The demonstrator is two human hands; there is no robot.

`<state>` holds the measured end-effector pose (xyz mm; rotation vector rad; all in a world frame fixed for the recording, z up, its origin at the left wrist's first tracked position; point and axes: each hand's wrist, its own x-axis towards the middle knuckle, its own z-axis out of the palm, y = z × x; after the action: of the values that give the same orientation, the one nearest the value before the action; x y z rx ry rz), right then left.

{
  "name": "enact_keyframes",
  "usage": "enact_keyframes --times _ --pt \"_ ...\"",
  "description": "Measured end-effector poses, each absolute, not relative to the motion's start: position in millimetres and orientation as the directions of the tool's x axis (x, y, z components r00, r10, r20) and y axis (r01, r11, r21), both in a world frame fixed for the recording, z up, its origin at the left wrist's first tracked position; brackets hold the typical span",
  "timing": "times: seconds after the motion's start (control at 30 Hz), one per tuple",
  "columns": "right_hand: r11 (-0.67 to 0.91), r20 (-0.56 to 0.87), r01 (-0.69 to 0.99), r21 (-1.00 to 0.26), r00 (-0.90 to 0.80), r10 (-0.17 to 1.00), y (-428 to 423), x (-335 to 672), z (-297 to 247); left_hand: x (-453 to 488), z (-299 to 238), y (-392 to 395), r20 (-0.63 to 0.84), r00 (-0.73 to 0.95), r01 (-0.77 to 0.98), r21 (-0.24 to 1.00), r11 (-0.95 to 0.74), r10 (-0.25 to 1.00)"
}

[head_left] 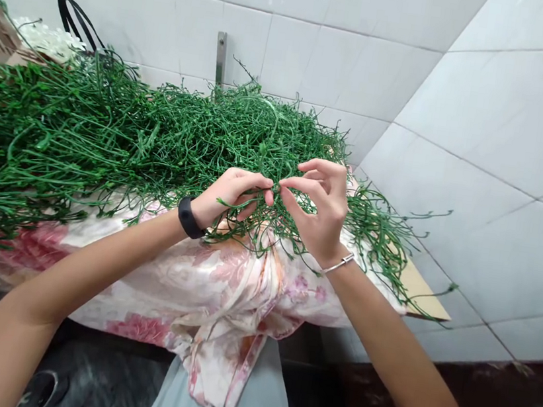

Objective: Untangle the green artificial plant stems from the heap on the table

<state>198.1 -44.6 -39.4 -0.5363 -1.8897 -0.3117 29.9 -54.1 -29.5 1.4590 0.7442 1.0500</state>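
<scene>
Green stem [240, 205] pinched in fingertips of left hand [227, 199] and right hand [318, 215], ends lost in tangled pile [110, 135].

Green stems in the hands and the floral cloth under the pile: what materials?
Green stems, pinched by left hand and right hand: probably moulded plastic; uniform green, slight gloss, thin wiry branches. Wire core cannot be told. Floral cloth: soft woven fabric, faint sheen, printed pink flowers; folds and drapes over the edge.

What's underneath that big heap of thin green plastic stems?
Under the heap of thin green plastic stems lies a pink-and-white floral cloth, draped over the front edge. A tan flat board pokes out at the right. Whatever supports the cloth is covered.
</scene>
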Motion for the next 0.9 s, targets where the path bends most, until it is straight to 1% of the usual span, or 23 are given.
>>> enact_keyframes --times 0.1,0.17,0.27,0.37,0.5,0.67,0.8,0.9 --pt "0.879 0.917 0.476 0.023 -0.361 0.171 -44.7 199.1 -38.6 28.8 -28.6 -54.1 0.193 0.43 -0.128 0.98 -0.152 0.882" --pt "0.882 0.911 0.469 0.036 -0.379 0.164 -44.3 199.3 -38.6 28.4 -28.6 -53.6 0.184 0.444 -0.146 0.98 -0.132 0.877" --pt "0.883 0.917 0.469 0.018 -0.359 0.172 -44.0 199.0 -38.9 28.3 -29.2 -52.0 0.188 0.441 -0.175 0.977 -0.122 0.877" --pt "0.882 0.93 0.472 -0.008 -0.32 0.179 -45.1 198.3 -38.2 29.0 -29.1 -50.6 0.205 0.4 -0.189 0.972 -0.138 0.893" --pt "0.865 0.923 0.495 -0.088 -0.286 0.257 -48.5 196.9 -37.3 30.7 -27.2 -51.6 0.235 0.326 -0.185 0.966 -0.182 0.916" --pt "0.84 0.895 0.507 -0.193 -0.26 0.362 -50.8 194.9 -36.7 31.2 -28.7 -51.7 0.323 0.283 -0.125 0.946 -0.299 0.903" --pt "0.846 0.861 0.495 -0.2 -0.324 0.393 -49.7 193.8 -36.0 29.5 -30.9 -50.8 0.351 0.229 -0.087 0.936 -0.34 0.908" --pt "0.853 0.827 0.479 -0.208 -0.38 0.415 -47.8 193.6 -38.2 28.6 -31.5 -51.9 0.349 0.227 -0.065 0.937 -0.344 0.909"
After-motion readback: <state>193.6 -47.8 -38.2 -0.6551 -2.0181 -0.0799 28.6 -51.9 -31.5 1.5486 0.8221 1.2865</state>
